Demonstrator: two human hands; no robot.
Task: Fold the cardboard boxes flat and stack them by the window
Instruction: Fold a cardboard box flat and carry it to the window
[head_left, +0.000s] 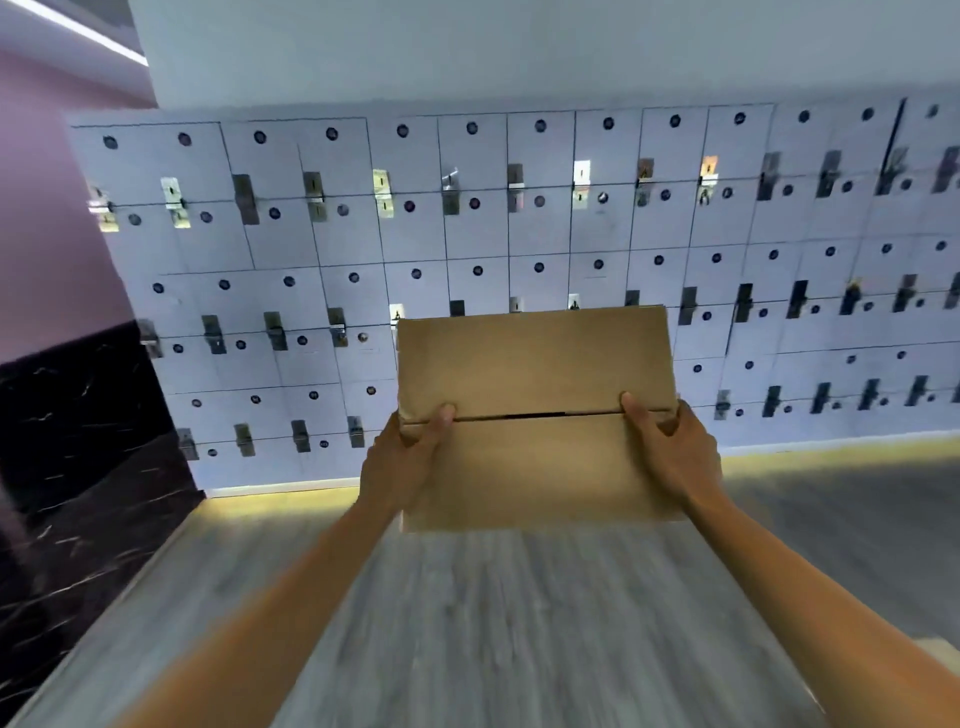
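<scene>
Holding one cardboard box out in front of me at arm's length, above the grey wood-grain floor, I note its two top flaps meet along a seam with a narrow dark gap at the middle. My left hand grips the box's left edge, thumb lying on the top face at the seam. My right hand grips the right edge likewise, thumb on top, fingers curled round the side. The box faces a wall of pale lockers with dark round marks and metal latches. A dark marbled panel stands at left.
</scene>
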